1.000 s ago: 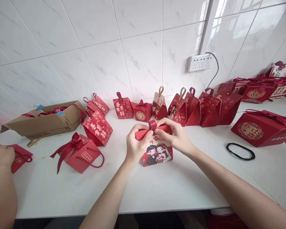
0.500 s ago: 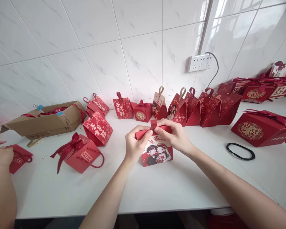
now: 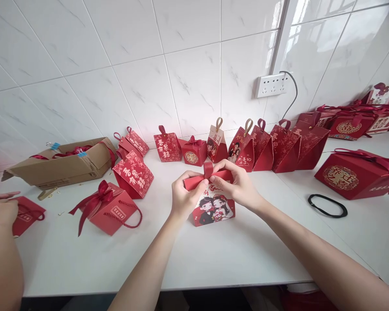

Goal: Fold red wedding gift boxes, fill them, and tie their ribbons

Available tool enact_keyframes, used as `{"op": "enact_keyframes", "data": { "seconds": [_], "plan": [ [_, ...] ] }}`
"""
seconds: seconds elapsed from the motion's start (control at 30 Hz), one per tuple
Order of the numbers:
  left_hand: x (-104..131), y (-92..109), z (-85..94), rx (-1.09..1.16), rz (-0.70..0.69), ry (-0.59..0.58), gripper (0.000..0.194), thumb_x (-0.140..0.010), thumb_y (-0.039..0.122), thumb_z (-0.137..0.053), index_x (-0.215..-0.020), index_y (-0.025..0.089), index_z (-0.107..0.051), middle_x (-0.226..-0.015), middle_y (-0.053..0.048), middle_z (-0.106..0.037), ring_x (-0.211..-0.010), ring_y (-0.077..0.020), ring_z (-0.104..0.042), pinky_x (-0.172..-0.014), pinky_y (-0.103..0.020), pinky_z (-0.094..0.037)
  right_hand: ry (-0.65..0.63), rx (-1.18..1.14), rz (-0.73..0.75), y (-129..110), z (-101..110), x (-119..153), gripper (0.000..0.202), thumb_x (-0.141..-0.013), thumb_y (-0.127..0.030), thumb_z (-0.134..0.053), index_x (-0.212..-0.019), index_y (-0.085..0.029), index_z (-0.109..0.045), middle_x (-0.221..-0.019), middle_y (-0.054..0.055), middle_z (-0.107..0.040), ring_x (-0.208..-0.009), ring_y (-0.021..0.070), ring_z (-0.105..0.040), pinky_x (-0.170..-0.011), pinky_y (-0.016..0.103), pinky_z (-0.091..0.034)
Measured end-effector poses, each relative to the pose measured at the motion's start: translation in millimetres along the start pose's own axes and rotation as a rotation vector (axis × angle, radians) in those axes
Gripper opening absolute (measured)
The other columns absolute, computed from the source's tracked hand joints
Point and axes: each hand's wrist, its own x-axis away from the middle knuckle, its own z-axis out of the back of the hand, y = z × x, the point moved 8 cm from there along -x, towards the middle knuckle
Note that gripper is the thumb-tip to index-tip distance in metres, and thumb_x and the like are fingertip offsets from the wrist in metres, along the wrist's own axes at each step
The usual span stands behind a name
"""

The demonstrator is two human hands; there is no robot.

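A red and white gift box (image 3: 214, 211) with a cartoon bride and groom stands upright on the table in front of me. My left hand (image 3: 188, 192) grips the left end of its top edge, thumb on the front. On the right side, my right hand (image 3: 236, 183) pinches the top edge near the middle, its thumb close to the left thumb. A red ribbon loop (image 3: 208, 169) sticks up between the two hands. The fingers behind the box top are hidden.
A row of red gift boxes (image 3: 240, 149) lines the wall. To the left are a bow-tied box (image 3: 108, 207), a cardboard carton (image 3: 65, 166) and another person's hand (image 3: 1, 211) at a red box. A black band (image 3: 327, 206) and a large red box (image 3: 353, 175) lie right.
The ribbon loop stands slightly taller and tilts a little to the left. Both hands have shifted only slightly and keep their grip on the box top.
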Motion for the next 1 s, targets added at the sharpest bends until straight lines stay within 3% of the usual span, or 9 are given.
{"op": "enact_keyframes", "data": {
  "seconds": [0.17,0.47,0.67,1.0],
  "plan": [
    [0.6,-1.5,1.1,-0.008,0.028,0.014,0.017,-0.070,0.031,-0.068,-0.071,0.015,-0.062,-0.068,-0.003,-0.066,-0.064,-0.0147,-0.062,-0.058,-0.023,-0.048,0.012,0.038,0.044,-0.6,1.7,-0.1,0.010,-0.083,-0.029,-0.058,-0.080,-0.019,-0.055,-0.080,0.001,-0.059,-0.070,0.0128,-0.055,-0.061,0.024,-0.046],
    [0.7,0.0,-0.2,0.006,0.008,-0.011,0.016,-0.071,0.031,-0.066,-0.072,0.016,-0.061,-0.068,-0.001,-0.064,-0.063,-0.0134,-0.060,-0.058,-0.022,-0.046,0.012,0.034,0.009,0.4,-1.1,-0.2,0.010,-0.083,-0.029,-0.055,-0.080,-0.019,-0.053,-0.076,0.000,-0.057,-0.061,0.0108,-0.051,-0.050,0.022,-0.042],
    [0.8,-4.7,-2.7,0.053,0.027,-0.040,0.016,-0.075,0.032,-0.062,-0.074,0.016,-0.059,-0.068,-0.001,-0.059,-0.062,-0.0121,-0.055,-0.057,-0.021,-0.044,0.008,-0.013,-0.025,1.3,-2.1,1.4,0.008,-0.077,-0.020,-0.056,-0.083,-0.020,-0.052,-0.082,0.000,-0.057,-0.058,0.0094,-0.050,-0.047,0.021,-0.043],
    [0.5,1.7,-2.2,-0.058,-0.005,-0.036,0.020,-0.075,0.033,-0.061,-0.064,0.016,-0.056,-0.058,0.001,-0.053,-0.055,-0.0106,-0.048,-0.053,-0.021,-0.042,0.005,-0.016,-0.050,5.3,-1.4,1.6,0.010,-0.078,-0.022,-0.056,-0.086,-0.020,-0.051,-0.084,0.001,-0.054,-0.056,0.0083,-0.048,-0.043,0.020,-0.040]
  ]
}}
